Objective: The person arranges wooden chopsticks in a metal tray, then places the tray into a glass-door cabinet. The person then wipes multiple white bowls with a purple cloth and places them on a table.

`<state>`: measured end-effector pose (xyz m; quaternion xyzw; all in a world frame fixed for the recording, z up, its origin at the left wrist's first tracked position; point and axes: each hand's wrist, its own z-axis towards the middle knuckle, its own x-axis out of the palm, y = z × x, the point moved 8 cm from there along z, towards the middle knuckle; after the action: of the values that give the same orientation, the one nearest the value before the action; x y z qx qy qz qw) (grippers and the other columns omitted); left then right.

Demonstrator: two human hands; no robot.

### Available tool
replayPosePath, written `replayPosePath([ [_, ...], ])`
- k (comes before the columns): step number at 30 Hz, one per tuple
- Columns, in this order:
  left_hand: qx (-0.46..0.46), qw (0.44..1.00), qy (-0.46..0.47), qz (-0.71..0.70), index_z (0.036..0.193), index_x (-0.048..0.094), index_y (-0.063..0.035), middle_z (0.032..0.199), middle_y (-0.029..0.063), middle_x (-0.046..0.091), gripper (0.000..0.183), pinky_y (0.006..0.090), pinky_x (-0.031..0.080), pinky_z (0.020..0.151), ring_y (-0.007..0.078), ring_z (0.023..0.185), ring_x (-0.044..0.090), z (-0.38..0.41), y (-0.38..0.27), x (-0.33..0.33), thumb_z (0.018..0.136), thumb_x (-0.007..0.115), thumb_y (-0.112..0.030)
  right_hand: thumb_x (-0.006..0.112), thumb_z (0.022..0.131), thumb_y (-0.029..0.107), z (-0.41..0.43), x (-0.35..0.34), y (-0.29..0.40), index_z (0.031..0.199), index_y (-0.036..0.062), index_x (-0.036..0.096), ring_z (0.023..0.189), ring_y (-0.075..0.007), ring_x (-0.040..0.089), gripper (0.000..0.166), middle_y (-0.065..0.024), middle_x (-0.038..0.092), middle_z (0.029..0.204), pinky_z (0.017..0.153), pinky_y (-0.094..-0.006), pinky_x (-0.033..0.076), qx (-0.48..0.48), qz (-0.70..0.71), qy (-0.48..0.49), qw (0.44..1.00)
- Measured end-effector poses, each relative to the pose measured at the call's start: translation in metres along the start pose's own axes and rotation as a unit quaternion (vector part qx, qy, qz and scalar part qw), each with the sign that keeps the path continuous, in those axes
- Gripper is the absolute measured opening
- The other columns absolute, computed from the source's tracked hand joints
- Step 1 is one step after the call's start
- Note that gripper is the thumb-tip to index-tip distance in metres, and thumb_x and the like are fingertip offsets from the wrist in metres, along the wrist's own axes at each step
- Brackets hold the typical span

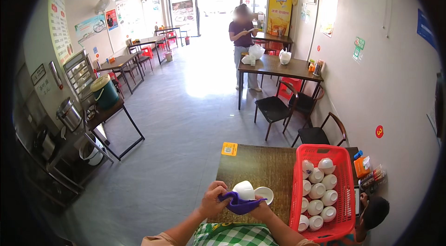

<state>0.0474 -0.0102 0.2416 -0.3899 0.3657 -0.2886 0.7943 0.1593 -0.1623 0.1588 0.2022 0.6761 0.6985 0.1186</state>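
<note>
Above the near edge of a dark wooden table (pixel 258 162), both hands hold a purple cloth (pixel 240 205) around a white bowl (pixel 244 190). My left hand (pixel 213 199) pinches the cloth at the bowl's left side. My right hand (pixel 262 210) has the cloth's other end, under the bowl's right side; its fingertips are partly hidden. Just behind it, a second white bowl (pixel 265 193) stands upright on the table. To the right, a red plastic basket (pixel 298 176) holds several white bowls (pixel 317 190), most of them upside down.
A person with a tablet (pixel 357 200) sits close at the basket's right. Beside the wall stand a tissue box (pixel 362 166) and a holder of chopsticks (pixel 374 176). Farther off, chairs (pixel 273 109) surround another table (pixel 271 66), where a person (pixel 242 33) stands near plastic bags (pixel 256 52).
</note>
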Motion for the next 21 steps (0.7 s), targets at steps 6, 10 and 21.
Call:
replayPosePath([
  [6, 0.019, 0.976, -0.001, 0.218, 0.080, 0.059, -0.0078, 0.092, 0.0081, 0.061, 0.036, 0.0401, 0.053, 0.071, 0.0308, 0.082, 0.065, 0.023, -0.039, -0.011, 0.079, 0.090, -0.026, 0.064, 0.100, 0.006, 0.003, 0.002, -0.006, 0.135, 0.0039, 0.063, 0.112, -0.0160, 0.068, 0.034, -0.0059, 0.072, 0.124, 0.098, -0.0340, 0.056, 0.010, 0.160, -0.036, 0.986],
  [10, -0.029, 0.972, -0.037, 0.228, 0.087, 0.066, -0.0090, 0.093, 0.0097, 0.062, 0.030, 0.0432, 0.056, 0.069, 0.0310, 0.082, 0.067, 0.030, -0.042, -0.004, 0.081, 0.088, -0.029, 0.066, 0.102, 0.023, 0.007, 0.014, -0.014, 0.140, 0.0060, 0.057, 0.120, -0.0236, 0.067, 0.043, -0.0080, 0.067, 0.134, 0.102, -0.0431, 0.057, 0.094, 0.394, -0.045, 0.913],
  [21, 0.062, 0.982, 0.040, 0.171, 0.101, 0.073, -0.0080, 0.094, 0.0129, 0.070, 0.018, 0.0447, 0.057, 0.074, 0.0323, 0.089, 0.069, 0.047, -0.039, 0.032, 0.086, 0.081, -0.015, 0.057, 0.105, 0.043, 0.000, 0.020, -0.005, 0.146, 0.0096, 0.051, 0.128, -0.0301, 0.063, 0.054, -0.0120, 0.061, 0.141, 0.104, -0.0594, 0.054, 0.124, 0.479, 0.009, 0.869],
])
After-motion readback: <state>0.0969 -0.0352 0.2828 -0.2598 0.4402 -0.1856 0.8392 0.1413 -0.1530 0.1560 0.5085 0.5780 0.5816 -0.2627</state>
